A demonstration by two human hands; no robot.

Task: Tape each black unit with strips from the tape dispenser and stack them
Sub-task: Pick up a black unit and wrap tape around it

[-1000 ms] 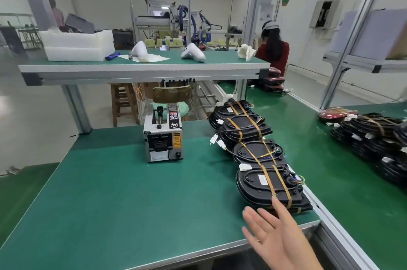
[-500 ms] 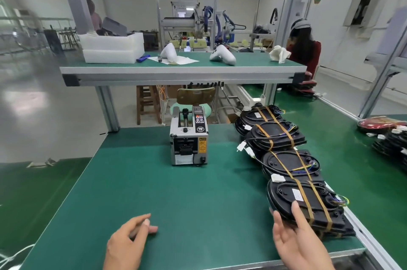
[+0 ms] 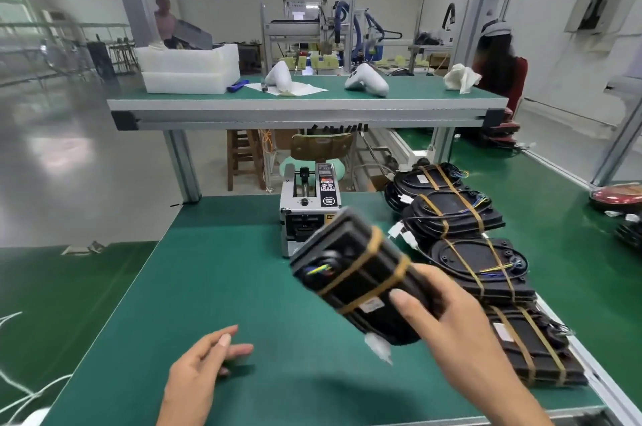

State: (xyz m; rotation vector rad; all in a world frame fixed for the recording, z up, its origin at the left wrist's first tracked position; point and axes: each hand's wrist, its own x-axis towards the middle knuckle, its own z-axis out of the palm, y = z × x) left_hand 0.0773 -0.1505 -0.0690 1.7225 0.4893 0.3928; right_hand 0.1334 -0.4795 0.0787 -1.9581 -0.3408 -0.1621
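Midair above the green table (image 3: 194, 286), a taped black unit (image 3: 354, 272) tilts in the right hand (image 3: 448, 331), fingers curled around it, before the tape dispenser (image 3: 309, 206). Left hand (image 3: 201, 370) hovers with loose, empty fingers; four more stacks (image 3: 479, 265) line the table's right edge.

Bright, even overhead light; motion blur, bowed wide-angle edges.

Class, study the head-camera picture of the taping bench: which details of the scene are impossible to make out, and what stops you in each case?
Head view only:
- Lifted black unit: motion-blurred, its white label unreadable.
- Right hand: its fingers lie hidden behind that unit.
- Tape dispenser: its outlet is partly covered by the raised unit.
- Left hand: wrist cut off by the bottom edge.
- Nearest stacked unit: partly hidden behind the right forearm.
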